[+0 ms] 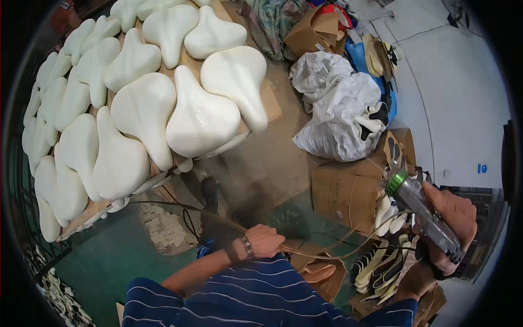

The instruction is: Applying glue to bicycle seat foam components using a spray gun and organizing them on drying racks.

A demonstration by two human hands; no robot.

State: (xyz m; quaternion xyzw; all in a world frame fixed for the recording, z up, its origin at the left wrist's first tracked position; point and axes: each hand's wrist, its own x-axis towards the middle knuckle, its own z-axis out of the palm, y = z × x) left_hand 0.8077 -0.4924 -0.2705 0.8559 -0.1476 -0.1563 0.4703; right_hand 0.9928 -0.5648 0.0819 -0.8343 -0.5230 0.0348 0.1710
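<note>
My right hand (453,215) is closed around a spray gun (427,212) with a clear cylindrical body and a green collar, held tilted at the right. Its metal front end points up and left. My left hand (262,241) is wrapped round a thin brownish hose (321,254) in front of my striped shirt. The hose loops from there toward the right hand; where it joins is hidden. Far from both hands, at the upper left, pale cream bicycle saddle pads (202,117) lie in rows on a wooden board (271,102); one has a glossy, speckled surface.
White plastic sacks (340,109) and a cardboard box (348,191) stand right of the board. More saddle-like pieces (384,267) are stacked below the spray gun. A dark hose (188,218) trails over the green floor (114,261). A white wall or panel (457,109) rises at the right.
</note>
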